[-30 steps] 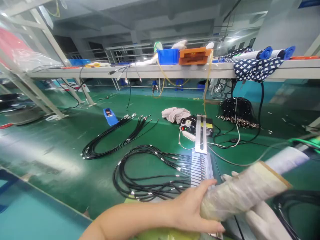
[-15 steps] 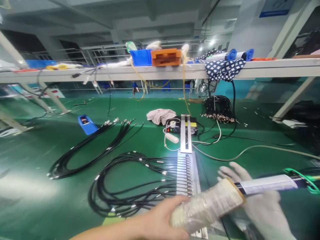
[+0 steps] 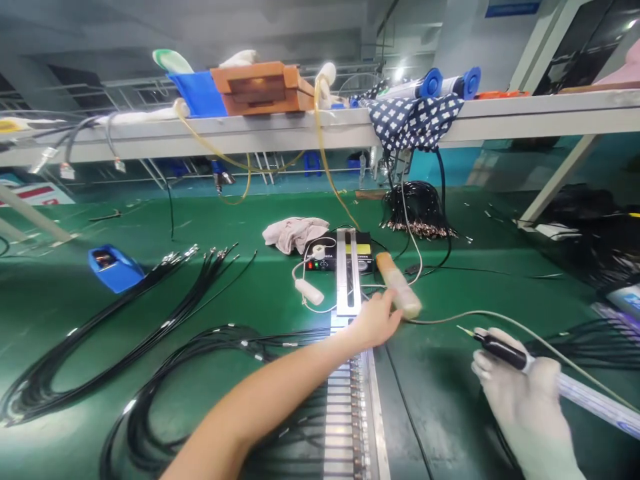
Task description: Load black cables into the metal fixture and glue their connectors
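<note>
A: What is being gripped closest in?

B: A pen (image 3: pixel 501 351) is being gripped by the gloved right hand (image 3: pixel 523 400) above the green bench (image 3: pixel 440 400); its black front part is being enclosed by the fingers.

A: How is the pen being held?

B: Its thin, pale tip is being pointed up and to the left, and a printed white barrel is being shown behind the hand.

A: And left of that hand?

B: A row of cables (image 3: pixel 215 335) is being held by the ends in a bright fixture (image 3: pixel 340 427), which is being crossed by the bare left forearm.

A: How far is the left hand (image 3: pixel 376 323) being opened?

B: It is being held half curled, its fingertips being laid at the near end of a sleeve (image 3: pixel 399 287). Whether the sleeve is being gripped or merely touched cannot be told.

A: How is the sleeve looking?

B: It is lying slantwise just right of a black box (image 3: pixel 325 265); a pale wrapping is being shown over most of it, and a tan far end.

A: Farther back?

B: A pinkish cloth (image 3: pixel 295 233) is being seen on the left, a dark bundle (image 3: pixel 415 207) on the right; beyond, a blue bin (image 3: pixel 200 95) and an orange box (image 3: pixel 265 87) are being carried by a shelf (image 3: pixel 280 133).
</note>
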`<state>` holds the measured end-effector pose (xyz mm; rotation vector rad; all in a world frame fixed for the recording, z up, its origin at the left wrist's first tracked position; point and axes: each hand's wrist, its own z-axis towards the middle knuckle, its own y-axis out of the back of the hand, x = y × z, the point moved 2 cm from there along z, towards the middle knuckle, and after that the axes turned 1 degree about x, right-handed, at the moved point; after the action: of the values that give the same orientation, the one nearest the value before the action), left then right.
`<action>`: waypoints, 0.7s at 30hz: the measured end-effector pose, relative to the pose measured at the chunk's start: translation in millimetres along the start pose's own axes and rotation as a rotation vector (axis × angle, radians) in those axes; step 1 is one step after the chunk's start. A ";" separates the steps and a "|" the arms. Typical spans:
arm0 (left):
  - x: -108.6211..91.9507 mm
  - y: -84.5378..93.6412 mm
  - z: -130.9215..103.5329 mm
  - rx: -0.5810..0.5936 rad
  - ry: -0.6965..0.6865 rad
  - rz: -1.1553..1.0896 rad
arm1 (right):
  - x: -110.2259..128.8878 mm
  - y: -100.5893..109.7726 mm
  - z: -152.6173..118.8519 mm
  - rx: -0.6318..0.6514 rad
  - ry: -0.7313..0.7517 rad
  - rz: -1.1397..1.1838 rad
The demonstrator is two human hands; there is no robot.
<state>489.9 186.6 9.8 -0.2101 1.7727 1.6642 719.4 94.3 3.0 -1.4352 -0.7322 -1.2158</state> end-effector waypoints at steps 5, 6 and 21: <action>1.5 2.2 3.9 -0.016 -0.036 0.186 | -15.3 -7.7 -7.1 0.128 -0.090 -0.121; 8.6 7.9 -8.3 -0.016 -0.060 0.197 | -16.9 -7.4 -10.4 0.139 -0.121 -0.159; 123.1 28.0 -67.7 -0.179 0.079 0.077 | -56.6 -120.1 6.6 0.514 0.050 -0.388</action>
<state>357.3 168.9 -41.6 -0.2952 1.7083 1.8947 595.3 139.8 -10.3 -0.8588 -1.2257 -1.2269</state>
